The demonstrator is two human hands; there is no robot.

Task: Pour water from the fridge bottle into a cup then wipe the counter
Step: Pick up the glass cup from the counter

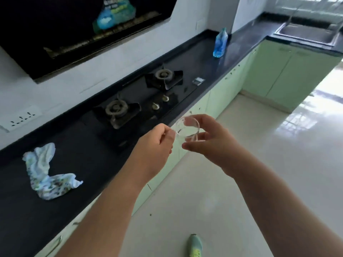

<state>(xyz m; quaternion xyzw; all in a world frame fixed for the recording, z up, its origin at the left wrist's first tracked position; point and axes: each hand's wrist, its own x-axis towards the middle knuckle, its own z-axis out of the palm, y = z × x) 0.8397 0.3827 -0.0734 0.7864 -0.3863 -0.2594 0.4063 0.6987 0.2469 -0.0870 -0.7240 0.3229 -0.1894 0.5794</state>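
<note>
Head view: we record a clear glass cup held in the air between both hands, just off the front edge of the dark tabletop and in front of the two-burner gas hob. The right hand is wrapped round the cup's right side, thumb beneath and fingers over the rim. The left hand has its fingers curled in and meets the cup's left edge; we cannot tell whether it pinches the rim or only steadies it. The cup looks tilted, mouth turned toward the camera, and we cannot tell whether it holds any water.

The relation that matters: the blue plastic water bottle stands upright on the tabletop well beyond the hob, up and to the right of both hands, near the corner where the tabletop turns toward the steel sink. Its long axis is vertical. The right hand is the nearer of the two, yet it is the one carrying the cup.

We judge that pouring has not begun; the cup likely needs setting down on the tabletop near the bottle, or passing to the left hand, to free the right.

The patterned cloth lies crumpled on the tabletop to the left, well apart from both hands, nearer the left.
</note>
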